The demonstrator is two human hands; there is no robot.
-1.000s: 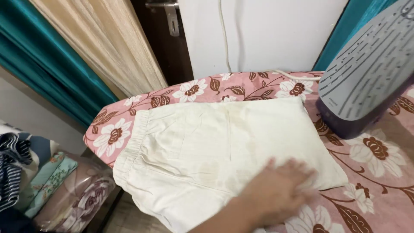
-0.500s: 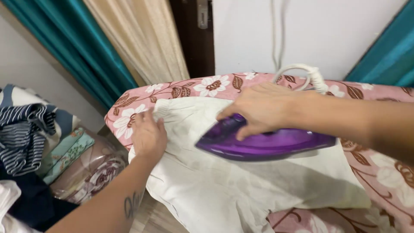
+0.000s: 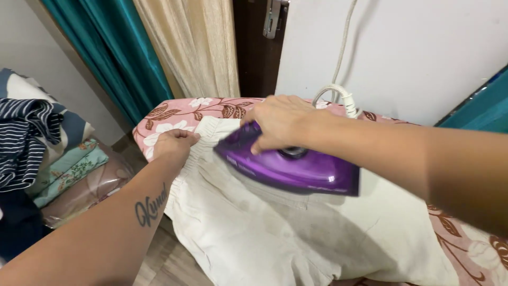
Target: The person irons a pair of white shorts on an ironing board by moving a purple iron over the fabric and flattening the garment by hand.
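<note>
The fingers [image 3: 264,139] of the right hand [image 3: 283,121] are curled together around the handle of a purple steam iron [image 3: 288,167], clamped on it from above, with the iron's pointed nose aimed toward the left hand and its long axis running from that nose back toward the right forearm. The iron sits low over a cream garment [image 3: 296,233], on or just above the cloth; contact cannot be told for certain. The left hand [image 3: 174,144] lies just ahead of the nose, its fingers bent and pinching the gathered elastic waistband [image 3: 198,139] at the garment's upper left edge, so the waistband lies between the two hands and nearer the left one. The garment is spread across an ironing board with a pink floral cover [image 3: 174,112], its lower part hanging over the near edge. A white cord [image 3: 338,94] loops up from behind the iron along the white wall. Beyond the board's tip hang teal and beige curtains [image 3: 159,47], and to the left is a pile of folded clothes [image 3: 47,153], striped cloth on top.
</note>
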